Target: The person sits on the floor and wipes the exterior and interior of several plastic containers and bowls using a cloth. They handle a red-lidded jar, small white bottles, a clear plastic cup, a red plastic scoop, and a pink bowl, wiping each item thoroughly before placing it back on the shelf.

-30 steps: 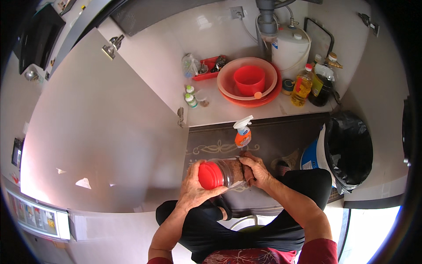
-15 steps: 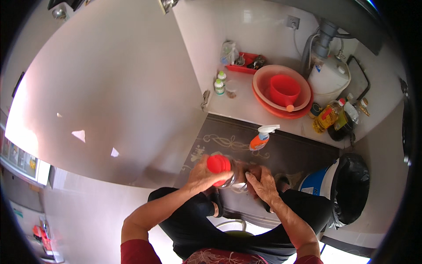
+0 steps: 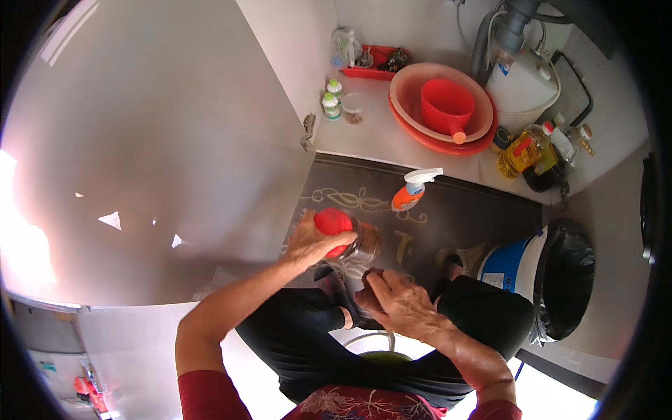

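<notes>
My left hand is closed around a clear jar with a red lid. The jar is tilted over, its lid toward the left and its see-through body toward the right. In my right hand is a bunched dark brown cloth, gripped by closed fingers and held just below the jar, apart from it. Beyond the jar, an orange spray bottle with a white trigger head stands on the dark patterned mat.
An open cabinet door fills the left. Inside the cabinet are stacked basins, a red scoop, a red tray, small bottles and an oil bottle. A bin with a black bag stands right.
My right hand with the cloth has come away from the jar, down toward me. My left hand still holds the jar. The whole view has shifted, so the cabinet sits higher.
</notes>
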A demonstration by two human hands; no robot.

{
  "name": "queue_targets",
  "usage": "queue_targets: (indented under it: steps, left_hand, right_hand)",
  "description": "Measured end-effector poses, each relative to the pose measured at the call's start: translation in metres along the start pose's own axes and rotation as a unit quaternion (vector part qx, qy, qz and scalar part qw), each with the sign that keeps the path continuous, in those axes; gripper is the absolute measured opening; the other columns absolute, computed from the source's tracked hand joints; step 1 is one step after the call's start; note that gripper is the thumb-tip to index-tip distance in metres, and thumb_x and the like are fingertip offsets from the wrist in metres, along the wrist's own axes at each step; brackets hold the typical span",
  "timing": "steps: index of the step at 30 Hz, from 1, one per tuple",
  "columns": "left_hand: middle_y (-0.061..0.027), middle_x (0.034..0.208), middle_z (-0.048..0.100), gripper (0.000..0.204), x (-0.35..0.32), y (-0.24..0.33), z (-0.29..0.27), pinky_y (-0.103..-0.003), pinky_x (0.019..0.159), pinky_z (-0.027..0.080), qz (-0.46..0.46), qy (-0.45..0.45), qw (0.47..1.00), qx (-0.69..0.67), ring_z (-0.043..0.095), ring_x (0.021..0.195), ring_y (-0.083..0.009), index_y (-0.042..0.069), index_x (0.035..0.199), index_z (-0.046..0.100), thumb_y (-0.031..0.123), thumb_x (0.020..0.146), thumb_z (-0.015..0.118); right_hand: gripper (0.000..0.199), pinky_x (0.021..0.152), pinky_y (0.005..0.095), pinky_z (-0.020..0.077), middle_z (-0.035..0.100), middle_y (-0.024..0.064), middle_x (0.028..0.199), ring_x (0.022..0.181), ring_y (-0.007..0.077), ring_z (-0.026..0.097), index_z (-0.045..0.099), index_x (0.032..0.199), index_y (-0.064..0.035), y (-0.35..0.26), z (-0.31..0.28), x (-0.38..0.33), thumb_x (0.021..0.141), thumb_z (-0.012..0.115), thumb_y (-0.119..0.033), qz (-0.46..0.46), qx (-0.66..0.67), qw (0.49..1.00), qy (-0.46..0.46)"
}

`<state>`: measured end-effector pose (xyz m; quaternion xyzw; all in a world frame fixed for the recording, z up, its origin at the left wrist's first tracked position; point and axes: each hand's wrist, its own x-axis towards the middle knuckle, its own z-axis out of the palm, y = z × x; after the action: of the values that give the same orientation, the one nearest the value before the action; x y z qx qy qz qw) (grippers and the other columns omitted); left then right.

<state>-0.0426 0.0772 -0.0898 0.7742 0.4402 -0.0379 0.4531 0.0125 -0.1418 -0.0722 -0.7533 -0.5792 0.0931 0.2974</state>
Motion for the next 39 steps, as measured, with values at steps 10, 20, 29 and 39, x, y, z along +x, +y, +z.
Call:
queue_targets:
  steps: [10, 20, 29, 39]
  left_hand:
    - [-0.017, 0.118, 0.04, 0.095, 0.147, 0.043, 0.022, -0.044, 0.091, 0.045, 0.141, 0.083, 0.972, 0.168, 0.05, 0.109, -0.0342, 0.01, 0.13, 0.037, 0.043, 0.052, 0.08]
    - [-0.0158, 0.12, 0.037, 0.102, 0.273, 0.058, 0.023, -0.046, 0.094, 0.044, 0.165, 0.161, 0.949, 0.216, 0.046, 0.113, -0.0334, 0.019, 0.137, 0.032, 0.038, 0.052, 0.083]
    - [-0.0189, 0.121, 0.041, 0.104, 0.334, 0.064, 0.022, -0.047, 0.096, 0.04, 0.141, 0.186, 0.941, 0.247, 0.047, 0.113, -0.0361, 0.017, 0.139, 0.033, 0.038, 0.05, 0.084]
    - [-0.022, 0.124, 0.038, 0.1, 0.374, 0.065, 0.018, -0.045, 0.096, 0.042, 0.108, 0.194, 0.951, 0.215, 0.045, 0.113, -0.0402, 0.019, 0.139, 0.034, 0.037, 0.053, 0.083]
  right_hand:
    - [0.037, 0.044, 0.0285, 0.0434, 0.047, 0.0061, 0.073, 0.058, 0.016, 0.053, 0.06, 0.108, -0.0033, 0.007, -0.028, -0.005, 0.084, 0.063, -0.032, -0.02, -0.01, 0.997, -0.079]
    - [0.036, 0.055, 0.0391, 0.0434, 0.05, 0.0134, 0.084, 0.069, 0.0277, 0.054, 0.059, 0.107, -0.0042, 0.027, -0.043, 0.018, 0.079, 0.065, -0.026, 0.075, -0.018, 0.997, 0.004]
    - [0.037, 0.061, 0.0401, 0.0461, 0.052, 0.0135, 0.086, 0.073, 0.0284, 0.056, 0.058, 0.109, -0.0029, 0.049, -0.041, 0.029, 0.079, 0.065, -0.023, 0.15, 0.042, 0.986, -0.052]
    - [0.037, 0.064, 0.0402, 0.0471, 0.053, 0.015, 0.091, 0.077, 0.0298, 0.056, 0.055, 0.112, -0.0027, 0.066, -0.057, 0.044, 0.081, 0.063, -0.022, 0.199, 0.059, 0.975, -0.078]
